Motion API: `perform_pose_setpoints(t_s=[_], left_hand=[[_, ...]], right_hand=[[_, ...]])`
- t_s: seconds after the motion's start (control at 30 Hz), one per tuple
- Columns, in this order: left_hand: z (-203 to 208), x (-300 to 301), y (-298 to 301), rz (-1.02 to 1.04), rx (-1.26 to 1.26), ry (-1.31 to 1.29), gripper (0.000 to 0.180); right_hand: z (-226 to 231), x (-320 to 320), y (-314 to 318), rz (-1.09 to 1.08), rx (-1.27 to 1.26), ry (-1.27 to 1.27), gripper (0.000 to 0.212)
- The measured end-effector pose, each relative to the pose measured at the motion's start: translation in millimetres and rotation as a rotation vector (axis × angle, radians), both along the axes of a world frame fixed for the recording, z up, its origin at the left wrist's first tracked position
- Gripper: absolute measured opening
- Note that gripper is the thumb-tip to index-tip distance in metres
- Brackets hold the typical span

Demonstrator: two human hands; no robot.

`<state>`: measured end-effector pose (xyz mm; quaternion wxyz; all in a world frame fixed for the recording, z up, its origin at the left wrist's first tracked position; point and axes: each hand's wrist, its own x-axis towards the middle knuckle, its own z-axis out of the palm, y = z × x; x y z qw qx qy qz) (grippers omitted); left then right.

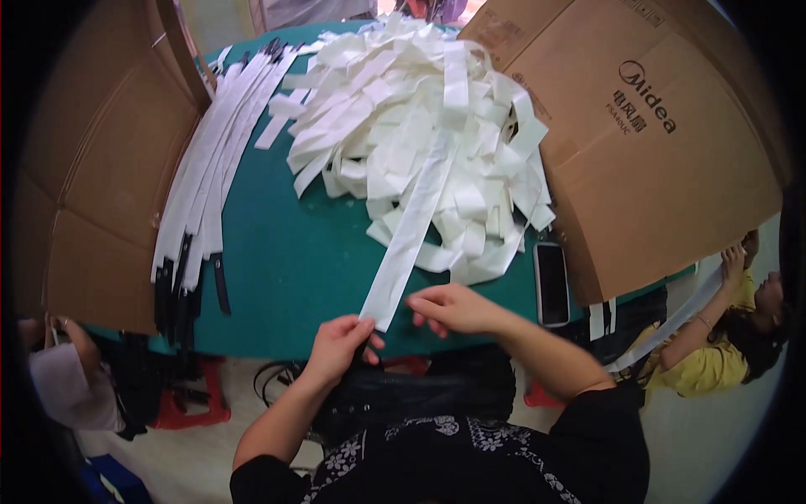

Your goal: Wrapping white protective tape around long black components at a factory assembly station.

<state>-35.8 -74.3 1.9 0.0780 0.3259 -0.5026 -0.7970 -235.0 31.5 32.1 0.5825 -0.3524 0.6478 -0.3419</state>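
Note:
A long white fabric strip (407, 227) runs down from the heap toward the table's near edge. My left hand (340, 344) pinches its near end between thumb and fingers. Something dark shows beside those fingertips, too small to make out. Just right of the strip's end is my right hand (453, 309), apart from the strip, its fingers curled together. Whether anything is in them is hidden. Beyond both hands rises a large tangled heap of white strips (403, 126).
Green table (277, 244). White strips with black ends (201, 176) lie in a bundle at left. Cardboard sheets (109, 185) stand at left and a cardboard box (621, 168) at right. A phone (552, 284) lies near the right edge. People sit at both sides, one in a yellow top (705, 357).

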Motion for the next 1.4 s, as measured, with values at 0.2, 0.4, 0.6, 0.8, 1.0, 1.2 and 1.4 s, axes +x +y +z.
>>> perform_pose_setpoints(t_s=[0.2,0.4,0.6,0.8,1.0,1.2,1.4], left_hand=[[-3,14,5,-0.043,-0.155,-0.073,0.023],[-23,78,11,-0.011,-0.081,-0.08,0.024],[-28,67,-1,0.014,-0.105,0.012,0.023],[-27,54,0,0.066,-0.127,0.118,0.023],[-28,89,2,0.04,-0.242,0.0,0.022],[-21,78,0,0.087,-0.151,0.068,0.017],[-23,105,4,-0.048,-0.169,-0.065,0.018]], right_hand=[[-44,52,-23,-0.549,-0.363,-0.157,0.018],[-51,68,-28,-0.469,-0.332,-0.224,0.017],[-53,79,-28,-0.31,-0.235,-0.336,0.018],[-47,72,-30,-0.18,-0.243,-0.272,0.017],[-44,54,-34,-0.257,-0.256,-0.171,0.021],[-46,88,-39,-0.045,-0.285,-0.185,0.019],[-36,72,-41,-0.168,-0.272,-0.197,0.02]])
